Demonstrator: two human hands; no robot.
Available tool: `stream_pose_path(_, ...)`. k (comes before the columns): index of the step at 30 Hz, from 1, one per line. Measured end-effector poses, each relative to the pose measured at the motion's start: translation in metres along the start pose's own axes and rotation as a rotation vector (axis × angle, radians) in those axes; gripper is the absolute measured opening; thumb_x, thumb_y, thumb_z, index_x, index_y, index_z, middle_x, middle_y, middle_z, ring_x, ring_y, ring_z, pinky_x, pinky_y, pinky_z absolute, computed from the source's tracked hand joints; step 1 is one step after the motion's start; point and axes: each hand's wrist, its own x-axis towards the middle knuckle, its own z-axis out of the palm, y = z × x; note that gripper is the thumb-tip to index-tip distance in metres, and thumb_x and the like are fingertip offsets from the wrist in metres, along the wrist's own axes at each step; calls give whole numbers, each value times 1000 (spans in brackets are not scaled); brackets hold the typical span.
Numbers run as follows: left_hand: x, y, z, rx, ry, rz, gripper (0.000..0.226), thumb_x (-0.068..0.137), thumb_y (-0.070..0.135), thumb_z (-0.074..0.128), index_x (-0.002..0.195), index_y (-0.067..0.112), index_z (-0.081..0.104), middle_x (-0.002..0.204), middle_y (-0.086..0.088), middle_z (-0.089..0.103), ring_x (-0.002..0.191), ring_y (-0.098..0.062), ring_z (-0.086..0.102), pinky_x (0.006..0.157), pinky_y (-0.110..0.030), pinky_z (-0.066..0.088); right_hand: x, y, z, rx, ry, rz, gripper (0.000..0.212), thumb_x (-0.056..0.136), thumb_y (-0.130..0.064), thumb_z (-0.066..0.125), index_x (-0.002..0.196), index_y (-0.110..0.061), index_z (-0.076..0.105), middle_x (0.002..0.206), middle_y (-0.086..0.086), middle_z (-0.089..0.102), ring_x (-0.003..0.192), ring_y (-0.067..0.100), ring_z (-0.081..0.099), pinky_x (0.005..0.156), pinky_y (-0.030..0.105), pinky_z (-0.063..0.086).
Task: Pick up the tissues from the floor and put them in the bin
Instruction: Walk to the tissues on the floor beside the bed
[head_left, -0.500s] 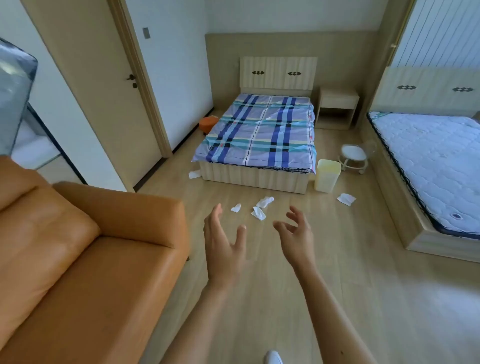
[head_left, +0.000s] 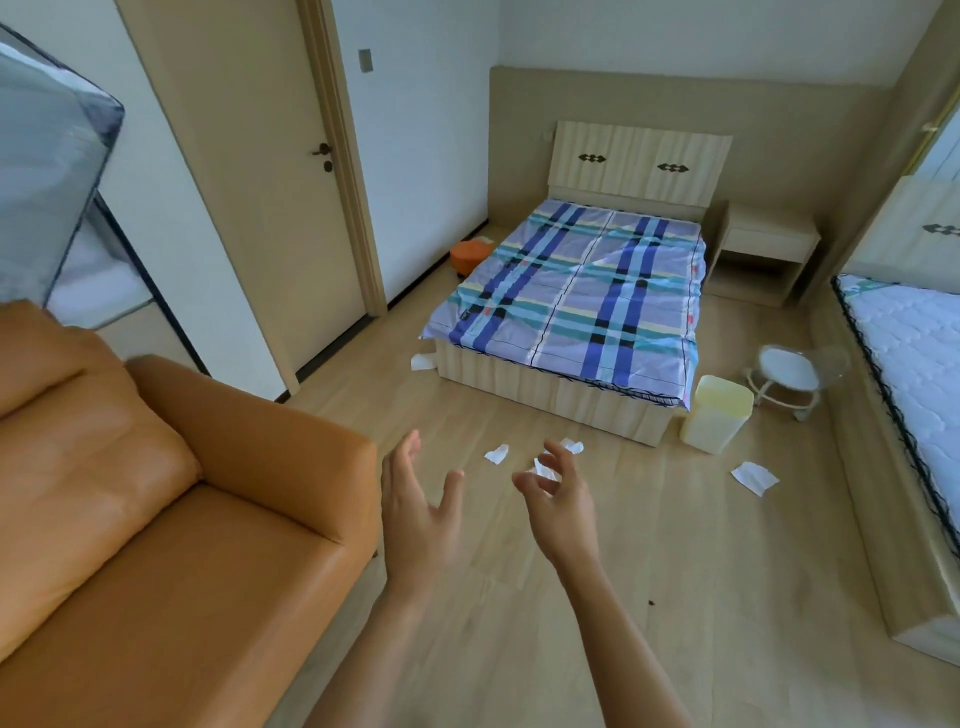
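Note:
Several white tissues lie on the wooden floor ahead. One crumpled tissue (head_left: 497, 454) lies just beyond my hands, another tissue (head_left: 571, 445) peeks above my right fingers, and a third shows partly behind them. A flat tissue (head_left: 754, 477) lies right of the pale yellow bin (head_left: 716, 421), which stands at the bed's near right corner. One more tissue (head_left: 423, 361) sits at the bed's left corner. My left hand (head_left: 418, 512) and my right hand (head_left: 560, 506) are held out in front of me, fingers spread, holding nothing, well short of the tissues.
An orange sofa (head_left: 156, 519) fills the left foreground. A bed with a plaid cover (head_left: 576, 291) stands ahead, a second mattress (head_left: 914, 374) on the right. A small white stool (head_left: 787, 376) sits behind the bin. A closed door (head_left: 270, 182) is on the left, an orange pouf (head_left: 470, 254) beside the bed.
The view has turned to the left, so the bed, bin and tissues sit further right in the frame. My hands stay open and raised, almost unchanged.

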Motion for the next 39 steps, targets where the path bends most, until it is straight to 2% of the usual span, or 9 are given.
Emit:
stream_pose_path(4, 63, -21, 19, -18, -1, -38, 58, 92, 22, 64, 145, 14, 40, 145, -2, 49, 134, -15, 44, 110, -39, 41, 64, -2, 37, -41, -24, 5, 56, 86, -32, 67, 139, -32, 47, 129, -11, 57, 103, -9, 59, 77, 22, 50)
stream_pose_path(6, 100, -32, 30, -21, -10, -47, 59, 93, 22, 64, 145, 13, 39, 146, -2, 48, 134, -15, 44, 109, -35, 40, 99, -4, 58, -42, -46, 12, 57, 86, -33, 68, 139, -32, 47, 129, -11, 57, 105, -4, 61, 76, 24, 50)
stream_pose_path(9, 162, -48, 49, -41, -35, -65, 58, 93, 22, 64, 145, 13, 40, 145, -1, 49, 133, -13, 45, 104, -25, 36, 159, -11, 89, -30, -69, 27, 56, 88, -30, 68, 139, -31, 47, 130, -11, 57, 102, -6, 61, 67, 18, 46)
stream_pose_path(14, 271, -63, 73, -77, -77, -110, 55, 92, 21, 64, 142, 14, 43, 141, 1, 51, 130, -10, 47, 102, -21, 35, 258, -30, 136, -19, -45, 27, 58, 89, -26, 67, 142, -27, 46, 132, -7, 56, 102, -4, 62, 68, 17, 43)
stream_pose_path(20, 377, -85, 103, -59, -95, -154, 52, 92, 23, 64, 140, 16, 45, 140, 1, 53, 128, -12, 50, 109, -36, 43, 360, -34, 178, 13, -24, 81, 58, 89, -25, 67, 143, -26, 46, 132, -6, 57, 101, -6, 60, 68, 18, 44)
stream_pose_path(25, 460, -116, 147, -40, -99, -187, 50, 91, 24, 65, 138, 17, 47, 136, 1, 55, 125, -12, 52, 108, -40, 44, 458, -29, 212, 8, -43, 107, 56, 88, -24, 68, 141, -27, 47, 129, -6, 57, 95, -9, 61, 60, 13, 46)
stream_pose_path(27, 500, -126, 170, -53, -110, -192, 51, 91, 24, 66, 138, 18, 47, 136, 2, 55, 126, -11, 51, 107, -38, 44, 510, -31, 227, 8, -51, 107, 57, 88, -24, 68, 142, -26, 47, 128, -7, 57, 93, -10, 61, 58, 11, 46)
stream_pose_path(32, 594, -140, 211, -44, -102, -234, 47, 90, 24, 67, 134, 22, 49, 132, 7, 57, 123, -9, 53, 103, -32, 46, 638, -51, 263, 7, -119, 113, 58, 89, -30, 68, 142, -26, 46, 126, -8, 57, 93, -8, 60, 68, 15, 45)
stream_pose_path(39, 706, -162, 213, 8, -82, -306, 33, 91, 32, 64, 122, 28, 57, 122, 14, 61, 116, -4, 56, 97, -26, 46, 761, -73, 347, -40, -243, 134, 53, 90, -31, 66, 140, -27, 48, 125, -9, 58, 91, -13, 54, 65, 12, 40)
